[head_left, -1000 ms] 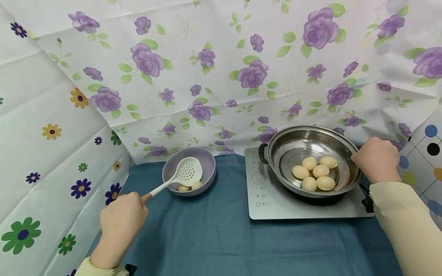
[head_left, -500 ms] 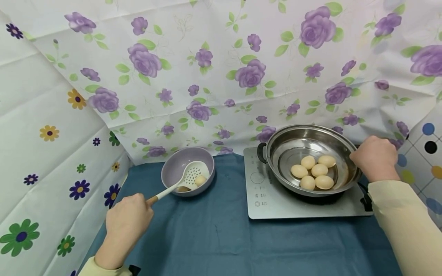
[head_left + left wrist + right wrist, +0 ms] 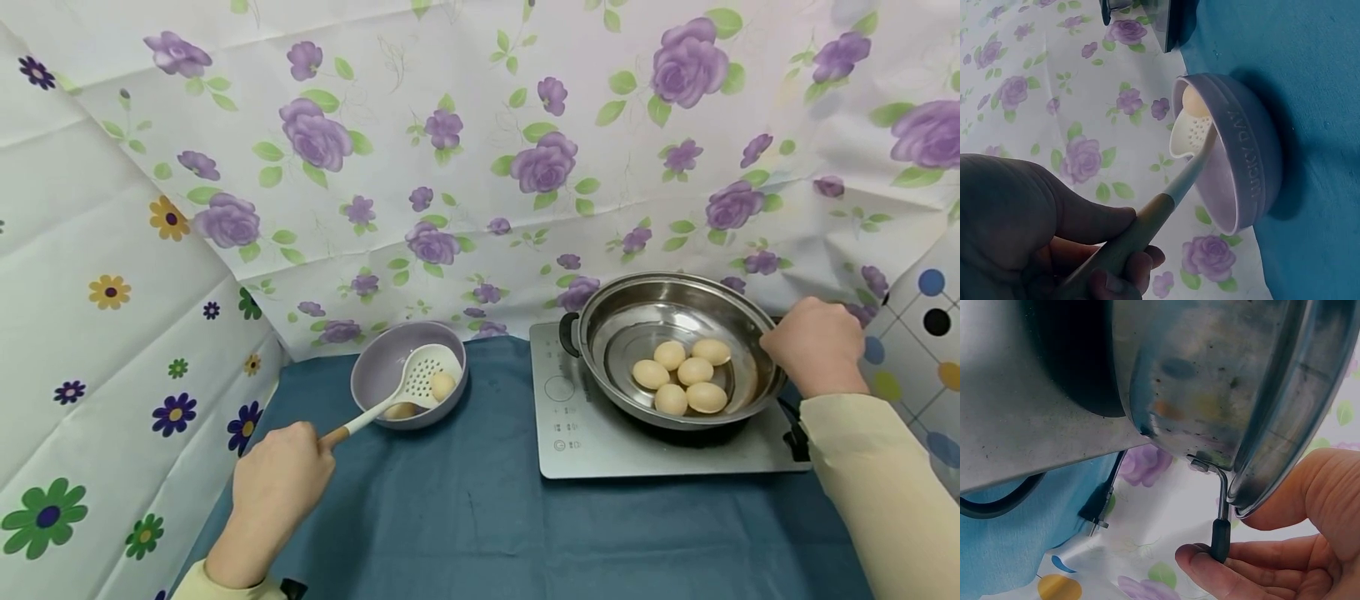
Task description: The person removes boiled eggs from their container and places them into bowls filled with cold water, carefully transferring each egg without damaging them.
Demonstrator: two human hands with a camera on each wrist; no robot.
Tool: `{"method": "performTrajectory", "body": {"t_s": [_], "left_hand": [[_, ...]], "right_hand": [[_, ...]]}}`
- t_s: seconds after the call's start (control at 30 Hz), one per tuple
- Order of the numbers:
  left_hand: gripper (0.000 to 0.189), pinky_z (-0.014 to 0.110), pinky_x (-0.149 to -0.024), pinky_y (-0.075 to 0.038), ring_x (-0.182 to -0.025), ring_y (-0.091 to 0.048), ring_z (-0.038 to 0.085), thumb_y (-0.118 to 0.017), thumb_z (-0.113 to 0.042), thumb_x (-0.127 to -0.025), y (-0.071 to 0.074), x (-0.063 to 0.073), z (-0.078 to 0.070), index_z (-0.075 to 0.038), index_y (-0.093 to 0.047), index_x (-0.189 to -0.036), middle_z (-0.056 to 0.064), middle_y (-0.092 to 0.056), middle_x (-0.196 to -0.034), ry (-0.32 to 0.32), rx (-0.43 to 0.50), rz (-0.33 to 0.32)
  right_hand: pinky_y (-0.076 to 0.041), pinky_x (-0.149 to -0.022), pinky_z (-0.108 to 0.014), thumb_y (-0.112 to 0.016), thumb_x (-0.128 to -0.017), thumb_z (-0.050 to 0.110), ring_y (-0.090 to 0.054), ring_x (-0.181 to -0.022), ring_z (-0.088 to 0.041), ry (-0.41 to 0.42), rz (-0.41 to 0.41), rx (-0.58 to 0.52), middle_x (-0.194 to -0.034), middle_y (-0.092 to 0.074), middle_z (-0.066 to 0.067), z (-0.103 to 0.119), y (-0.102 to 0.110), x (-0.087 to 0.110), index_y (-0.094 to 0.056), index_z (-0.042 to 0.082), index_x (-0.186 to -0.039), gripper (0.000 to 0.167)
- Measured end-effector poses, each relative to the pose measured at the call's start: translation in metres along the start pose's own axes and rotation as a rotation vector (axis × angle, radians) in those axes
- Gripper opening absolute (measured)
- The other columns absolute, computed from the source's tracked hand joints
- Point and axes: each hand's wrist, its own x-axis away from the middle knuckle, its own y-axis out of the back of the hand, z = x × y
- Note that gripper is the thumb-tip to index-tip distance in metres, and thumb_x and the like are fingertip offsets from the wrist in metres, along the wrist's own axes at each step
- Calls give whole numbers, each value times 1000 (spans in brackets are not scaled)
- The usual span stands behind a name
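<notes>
My left hand (image 3: 283,471) grips the wooden handle of a white slotted spoon (image 3: 416,372), its head inside a purple bowl (image 3: 367,371). One pale egg (image 3: 443,385) sits at the spoon's head; a second egg (image 3: 401,410) lies under the spoon, partly hidden. In the left wrist view, thumb and fingers wrap the handle (image 3: 1147,225). My right hand (image 3: 816,346) holds the side handle (image 3: 1220,537) of a steel pot (image 3: 622,308), fingers beneath it and thumb by the rim. Several peeled-looking eggs (image 3: 695,372) lie together in the pot.
The pot stands on a silver induction cooker (image 3: 558,458) on a blue cloth (image 3: 450,517). A plug (image 3: 1094,512) hangs near the cooker's right side. Flowered sheeting (image 3: 480,150) rises behind and at the left; dotted sheeting (image 3: 926,358) is at the right.
The spoon's head has moved right and down in the bowl, and one egg now shows at its head. My left hand shifted slightly right. The right hand stays on the pot.
</notes>
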Motion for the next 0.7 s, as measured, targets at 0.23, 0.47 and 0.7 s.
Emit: {"method": "performTrajectory", "body": {"t_s": [0.23,0.47,0.7], "left_hand": [[23,33,-38,-34,-44,-46,19,-59,-25,-88,-2,-6,8,-8,-68,-75,5,-52,-55,41,83,100],[16,33,-42,-37,-51,-50,20,-59,-19,-85,-4,-14,17,-7,-71,-85,5,-57,-63,89,145,190],[18,32,-41,-37,-51,-49,20,-58,-19,-86,-7,-18,21,-7,-72,-88,5,-57,-64,103,170,179]], "right_hand": [[-39,-40,-37,-59,-78,30,-52,-56,-34,8,-17,-5,-62,-54,-23,0,-1,1,-55,-1,-63,35],[-39,-39,-38,-60,-77,30,-52,-57,-36,4,-26,-13,-64,-54,-25,0,-1,1,-56,-3,-64,35],[-40,-39,-39,-61,-77,30,-53,-58,-38,7,-27,-7,-66,-54,-27,-1,-1,0,-57,-5,-66,37]]}}
